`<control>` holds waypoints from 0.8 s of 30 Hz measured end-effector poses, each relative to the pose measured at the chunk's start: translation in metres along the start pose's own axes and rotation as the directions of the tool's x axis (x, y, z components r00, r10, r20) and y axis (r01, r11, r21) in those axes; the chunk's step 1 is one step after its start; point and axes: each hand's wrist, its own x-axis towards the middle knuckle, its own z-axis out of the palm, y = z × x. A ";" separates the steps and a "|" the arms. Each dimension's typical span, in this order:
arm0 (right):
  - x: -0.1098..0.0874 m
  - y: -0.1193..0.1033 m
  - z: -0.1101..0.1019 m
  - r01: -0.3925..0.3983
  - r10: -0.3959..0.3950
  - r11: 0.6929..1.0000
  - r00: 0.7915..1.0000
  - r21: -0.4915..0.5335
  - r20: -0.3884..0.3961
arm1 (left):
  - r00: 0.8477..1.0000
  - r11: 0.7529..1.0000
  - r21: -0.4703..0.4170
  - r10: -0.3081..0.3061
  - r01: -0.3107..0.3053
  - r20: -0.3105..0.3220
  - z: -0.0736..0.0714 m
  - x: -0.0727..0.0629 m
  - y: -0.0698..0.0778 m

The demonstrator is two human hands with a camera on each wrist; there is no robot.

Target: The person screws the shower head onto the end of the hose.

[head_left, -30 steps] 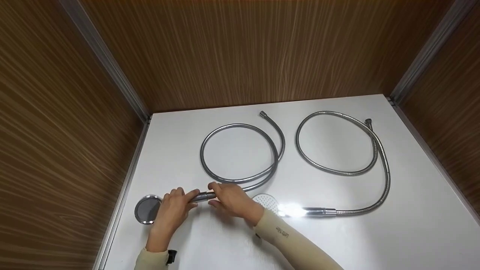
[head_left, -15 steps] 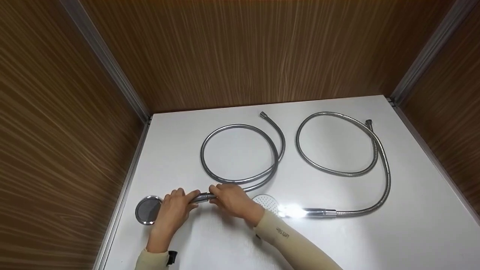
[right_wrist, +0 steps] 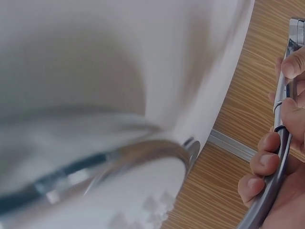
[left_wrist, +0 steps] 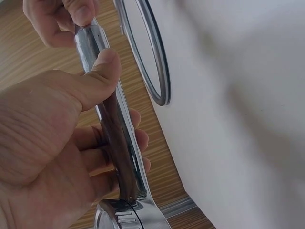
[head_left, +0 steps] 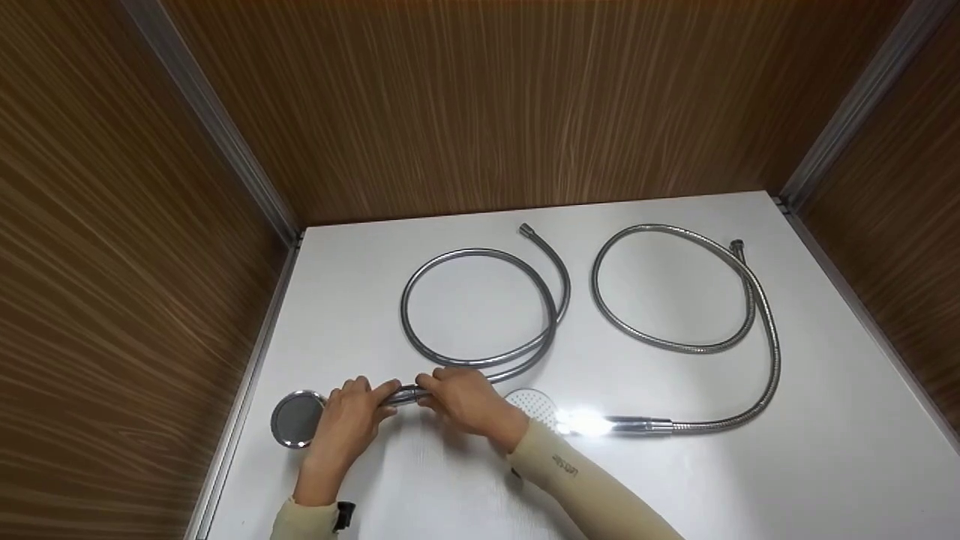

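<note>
At the lower left of the head view, my left hand grips the chrome handle of a round shower head. The left wrist view shows the fingers curled round that handle, thumb along its upper side. My right hand pinches the joint where a smooth grey shower hose meets the handle's end. In the right wrist view its fingers wrap the end of the hose. That hose lies in a loop behind the hands, its free end fitting pointing to the back.
A second shower head, white-faced, lies just right of my right forearm. Its ribbed metal hose loops across the right of the white table. Wood-grain panels enclose the back and both sides.
The right hand's fingers and thumb were spread apart at the joint one second ago and have drawn together round it. The left hand and the shower head have hardly moved.
</note>
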 end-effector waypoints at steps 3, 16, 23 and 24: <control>0.000 0.000 0.001 -0.004 0.004 1.000 1.000 -0.013 0.008 | 1.000 1.000 0.001 0.002 -0.002 -0.006 0.000 0.000 0.000; -0.001 -0.002 0.001 -0.012 0.013 0.998 1.000 -0.054 0.010 | 1.000 1.000 0.000 -0.008 0.008 0.004 -0.001 0.001 0.002; -0.001 -0.001 0.002 -0.003 0.000 0.996 1.000 -0.087 -0.025 | 1.000 1.000 0.000 -0.010 0.010 0.000 -0.001 0.002 0.002; -0.001 -0.001 0.002 -0.002 -0.001 0.996 1.000 -0.090 -0.029 | 1.000 1.000 0.001 -0.008 0.008 -0.002 0.000 0.003 0.002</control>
